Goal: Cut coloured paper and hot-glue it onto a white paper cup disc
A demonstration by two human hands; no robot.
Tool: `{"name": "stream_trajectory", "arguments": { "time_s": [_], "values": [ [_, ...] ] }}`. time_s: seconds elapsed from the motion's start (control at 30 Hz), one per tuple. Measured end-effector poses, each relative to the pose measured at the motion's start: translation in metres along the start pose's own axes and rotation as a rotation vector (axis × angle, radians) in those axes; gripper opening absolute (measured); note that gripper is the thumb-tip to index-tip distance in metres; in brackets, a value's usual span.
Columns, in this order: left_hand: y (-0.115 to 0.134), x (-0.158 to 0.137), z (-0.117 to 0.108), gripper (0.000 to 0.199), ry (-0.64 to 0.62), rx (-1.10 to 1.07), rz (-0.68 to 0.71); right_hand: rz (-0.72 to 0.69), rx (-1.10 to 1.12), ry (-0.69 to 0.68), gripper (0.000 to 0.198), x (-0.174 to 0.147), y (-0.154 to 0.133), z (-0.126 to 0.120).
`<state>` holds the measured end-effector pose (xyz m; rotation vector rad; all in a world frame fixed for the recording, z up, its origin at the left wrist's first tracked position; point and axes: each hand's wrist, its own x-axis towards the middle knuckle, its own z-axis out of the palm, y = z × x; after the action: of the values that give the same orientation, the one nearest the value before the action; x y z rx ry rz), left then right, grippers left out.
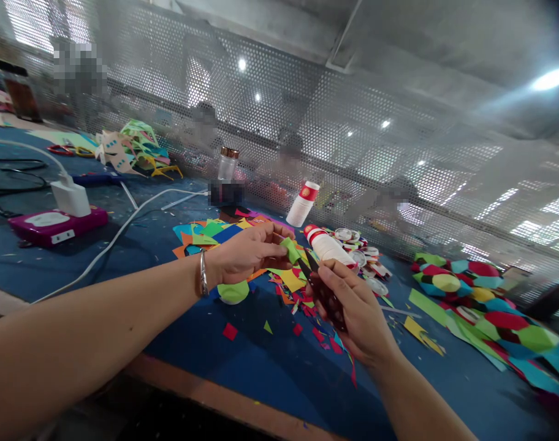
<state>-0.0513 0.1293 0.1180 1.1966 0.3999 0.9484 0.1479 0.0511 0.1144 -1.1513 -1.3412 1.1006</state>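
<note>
Between the fingertips of my left hand [249, 251] is a small piece of green paper [290, 250]. My right hand [353, 306] grips dark-handled scissors [326, 300], their blades at the lower edge of the paper. Whether the blades have cut into it I cannot tell. Beneath my hands lies a heap of coloured paper scraps [291, 280], in green, orange, blue, yellow and red. A rounded green paper piece [233, 292] rests on the blue table [270, 380] below my left wrist.
Beyond my hands stand a stack of paper cups [302, 205] and a second stack lying down [330, 246]. Colourful paper shapes [486, 300] spread at the right. A purple power strip [59, 223] with a white charger and cable [118, 236] sits left. Behind runs a perforated metal screen [270, 79].
</note>
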Motion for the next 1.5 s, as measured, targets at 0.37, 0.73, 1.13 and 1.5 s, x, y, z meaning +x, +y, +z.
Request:
{"name": "stream_trajectory", "arguments": {
  "time_s": [0.37, 0.73, 1.13, 1.5],
  "values": [
    [-0.008, -0.003, 0.012, 0.047, 0.031, 0.09, 0.201, 0.144, 0.119, 0.052, 0.038, 0.0, -0.001, 0.004],
    [-0.009, -0.003, 0.012, 0.045, 0.015, 0.109, 0.233, 0.188, 0.215, -0.081, 0.036, -0.004, -0.001, 0.007],
    [-0.009, -0.003, 0.012, 0.043, 0.006, 0.096, 0.212, 0.177, 0.203, -0.058, 0.037, -0.005, 0.0, 0.009],
    [-0.013, 0.0, 0.01, 0.044, -0.009, 0.095, 0.205, 0.163, 0.145, -0.05, 0.037, -0.004, -0.001, 0.009]
  ]
}}
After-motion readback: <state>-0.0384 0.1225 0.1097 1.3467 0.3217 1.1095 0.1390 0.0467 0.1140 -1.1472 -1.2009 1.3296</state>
